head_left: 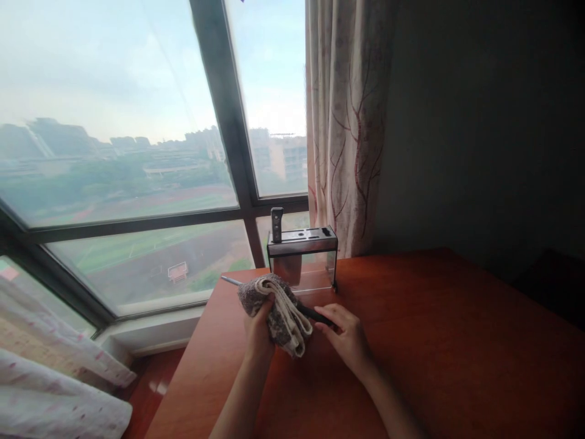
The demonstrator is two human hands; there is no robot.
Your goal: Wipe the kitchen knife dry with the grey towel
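A folded grey-and-cream towel is wrapped around the middle of a long tool with a black handle. The tool's narrow metal end sticks out of the towel to the left; the part between is hidden, so I cannot tell whether it is a knife or a rod. My left hand is closed on the towel, thumb on top. With fingers wrapped round the black handle, my right hand holds the tool above the table. Just beyond stands a clear-sided knife block with a dark-handled knife in it.
The reddish-brown wooden table spreads to the right, its left edge close to my left arm. Behind the knife block are a large window and a patterned curtain. Another curtain hangs at lower left.
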